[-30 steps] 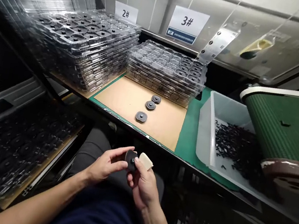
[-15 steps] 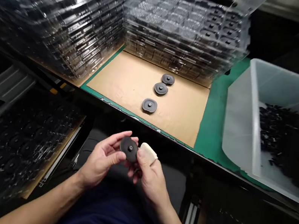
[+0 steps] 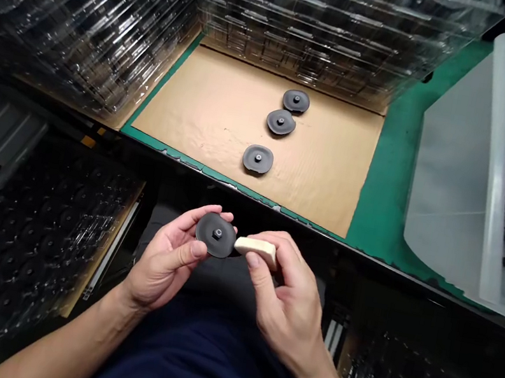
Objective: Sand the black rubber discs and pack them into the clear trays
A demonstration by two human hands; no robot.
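Observation:
Between the fingers and thumb of my left hand (image 3: 174,253) is a dark grey round disc (image 3: 216,234) with a small raised hub at its centre. My right hand (image 3: 287,285) is closed on a cream-coloured block (image 3: 257,248) with rounded edges, thumb below and fingers on top. The block's left end is at the disc's right rim; whether they touch I cannot tell. Beyond my hands, a similar disc (image 3: 258,159) lies on a brown cardboard sheet (image 3: 197,115). Farther back lie two more, a middle disc (image 3: 281,122) and a rear disc (image 3: 296,101), close together.
Stacked clear plastic trays (image 3: 297,35) stand behind the cardboard, with another tall stack (image 3: 107,16) at left. A translucent bin (image 3: 460,165) of small black pieces sits on the green bench top (image 3: 390,173) at right. A tray of discs (image 3: 42,231) is lower left.
My right hand has drawn away from the disc and turned, bringing the cream block level against the disc's right side. My left hand keeps the disc. The view has tipped down and closer.

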